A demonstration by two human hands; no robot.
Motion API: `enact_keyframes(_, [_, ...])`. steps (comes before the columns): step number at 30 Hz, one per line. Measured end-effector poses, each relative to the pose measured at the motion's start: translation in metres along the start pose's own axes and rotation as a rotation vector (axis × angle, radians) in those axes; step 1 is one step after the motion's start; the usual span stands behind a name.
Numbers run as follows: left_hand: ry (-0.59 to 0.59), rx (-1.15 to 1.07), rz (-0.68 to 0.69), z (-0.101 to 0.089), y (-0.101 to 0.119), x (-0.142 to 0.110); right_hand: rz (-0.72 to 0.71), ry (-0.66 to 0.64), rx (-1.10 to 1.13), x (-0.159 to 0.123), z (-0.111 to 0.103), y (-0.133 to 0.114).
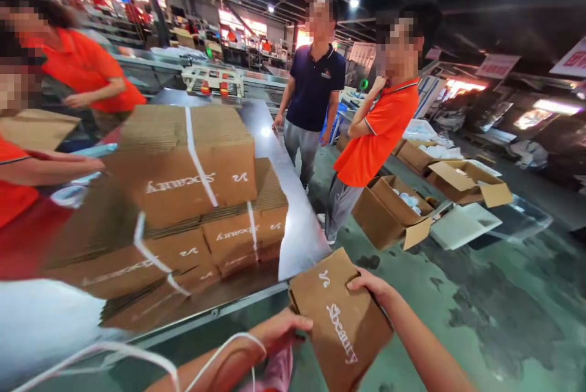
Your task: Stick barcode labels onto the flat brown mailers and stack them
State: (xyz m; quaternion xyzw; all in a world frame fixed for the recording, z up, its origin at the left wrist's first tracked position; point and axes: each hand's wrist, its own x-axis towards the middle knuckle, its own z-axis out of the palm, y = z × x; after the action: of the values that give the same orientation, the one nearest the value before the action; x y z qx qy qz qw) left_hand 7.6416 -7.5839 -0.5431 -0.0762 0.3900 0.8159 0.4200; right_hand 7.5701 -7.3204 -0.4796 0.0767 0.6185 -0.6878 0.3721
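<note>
A folded brown cardboard box (339,322) with white "beauty" lettering is held between my two hands, tilted in front of my body at the table's corner. My left hand (290,325) grips its left edge, the thumb lying over the printed face. On the upper right edge, my right hand (373,285) is closed with its thumb on top; the fingers behind are hidden. To the left, strapped bundles of flat cardboard boxes (196,178) with the same print are stacked on the metal table (302,227).
Two people (315,87) stand beyond the table's right side. Co-workers in orange shirts (91,68) are at the left. Open cartons (379,215) with white items sit on the wet green floor at right. A white cord (137,346) loops over the lower left.
</note>
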Motion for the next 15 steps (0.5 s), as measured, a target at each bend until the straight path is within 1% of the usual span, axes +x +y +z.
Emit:
enact_keyframes(3, [-0.106, -0.182, 0.016, -0.006, -0.010, 0.046, 0.078, 0.002, -0.096, 0.015, -0.039, -0.030])
enact_keyframes(5, [-0.160, -0.306, 0.025, -0.008, -0.006, 0.073, 0.132, 0.003, -0.167, 0.032, -0.058, -0.053])
enact_keyframes(7, [-0.191, -0.377, 0.012, -0.012, 0.004, 0.094, 0.207, -0.008, -0.246, 0.054, -0.071, -0.077])
enact_keyframes(9, [-0.207, -0.419, 0.001, -0.019, 0.016, 0.108, 0.260, -0.051, -0.302, 0.082, -0.078, -0.099])
enact_keyframes(11, [-0.206, -0.477, 0.006, -0.028, 0.028, 0.116, 0.294, -0.123, -0.338, 0.116, -0.082, -0.117])
enact_keyframes(13, [-0.177, -0.566, 0.042, -0.039, 0.036, 0.120, 0.339, -0.204, -0.389, 0.153, -0.081, -0.131])
enact_keyframes(15, [-0.116, -0.670, 0.108, -0.049, 0.038, 0.121, 0.408, -0.288, -0.453, 0.192, -0.076, -0.142])
